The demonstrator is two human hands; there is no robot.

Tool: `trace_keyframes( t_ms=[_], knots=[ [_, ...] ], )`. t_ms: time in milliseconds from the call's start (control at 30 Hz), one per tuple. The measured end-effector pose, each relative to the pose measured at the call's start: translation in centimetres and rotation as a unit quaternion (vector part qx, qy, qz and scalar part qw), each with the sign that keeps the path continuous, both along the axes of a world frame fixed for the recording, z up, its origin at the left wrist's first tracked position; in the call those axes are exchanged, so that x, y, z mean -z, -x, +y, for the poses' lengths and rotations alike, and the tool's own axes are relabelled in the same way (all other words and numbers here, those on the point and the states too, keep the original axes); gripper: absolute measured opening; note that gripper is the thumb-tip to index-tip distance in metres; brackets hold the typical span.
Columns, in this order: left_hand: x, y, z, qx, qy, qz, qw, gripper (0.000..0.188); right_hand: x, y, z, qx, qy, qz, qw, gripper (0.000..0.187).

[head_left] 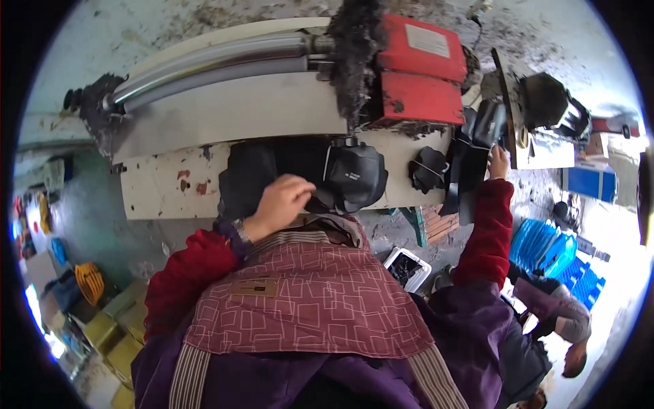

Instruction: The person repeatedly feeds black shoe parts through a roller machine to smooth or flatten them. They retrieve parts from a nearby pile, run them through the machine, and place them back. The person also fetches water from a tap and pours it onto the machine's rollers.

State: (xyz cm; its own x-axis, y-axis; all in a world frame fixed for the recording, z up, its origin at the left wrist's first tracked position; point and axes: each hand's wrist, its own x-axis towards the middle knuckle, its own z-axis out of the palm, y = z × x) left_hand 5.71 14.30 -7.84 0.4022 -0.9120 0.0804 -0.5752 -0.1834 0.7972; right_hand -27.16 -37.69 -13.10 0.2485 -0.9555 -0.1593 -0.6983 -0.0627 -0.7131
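Note:
My left hand (283, 204) is over the near edge of the white bench, its fingers bent together. Whether anything thin is between them I cannot make out. Just beside it lie flat black pieces like leather or rubber sheet (248, 174), and to its right a stack of shaped black pieces (357, 176) tied with a pale band. My right arm reaches out to the far right, where my right hand (499, 163) is closed at the edge of a dark sheet piece (471, 167). Its fingertips are partly hidden. A smaller banded black bundle (428, 169) lies between the hands.
Across the bench stands a roller machine (218, 75) with a red housing (422, 75) and thick dark grime. A white bin (407, 268) with black scraps is on the floor. Blue crates (545, 249) and another person (562, 313) are at the right.

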Motion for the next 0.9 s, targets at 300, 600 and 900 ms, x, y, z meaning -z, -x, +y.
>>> trace_keyframes(
  t_ms=[300,600,900],
  knots=[
    [3.4,-3.7,-3.9,-0.013,-0.037,-0.179,0.983,0.059,-4.8,-19.6,32.8,-0.307,-0.031,0.044,0.950,0.022],
    [0.9,-5.3,-2.8,0.028,-0.042,-0.147,0.988,0.071,-2.1,-22.6,37.7,-0.289,-0.250,-0.354,0.854,0.020],
    [-2.7,-2.2,1.9,0.127,-0.148,0.133,0.972,0.038,-7.2,-17.3,35.9,-0.071,-0.603,-0.470,0.641,0.049]
  ],
)
